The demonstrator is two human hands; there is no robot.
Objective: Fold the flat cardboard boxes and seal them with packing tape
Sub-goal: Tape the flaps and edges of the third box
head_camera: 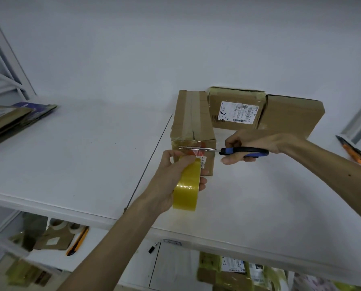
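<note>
Fingers of the left hand (pixel 169 181) curl round a yellowish tape roll (pixel 187 186), thumb on the near side, fingertips showing past its right edge; the palm is hidden behind the roll. Fingers of the right hand (pixel 253 140) are curled through the blue-and-black handles of the scissors (pixel 244 152) (how far the blades part cannot be told; they read as one thin line). The blades lie level across a clear strip of tape running from the roll up to the box (pixel 193 127); the strip is nearly transparent and hard to trace. Both forearms reach in from below, the left cut off by the lower edge, the right by the right edge. The box stands on the white surface (pixel 91 148) just beyond the roll: brown, with a paler tape band along its top and glossy tape wrinkled over its near end. Behind it stand a labelled box (pixel 236 109) and a plain box (pixel 291 115). Flat cardboard (pixel 13 120) lies far left, an orange knife (pixel 354 153) far right.
</note>
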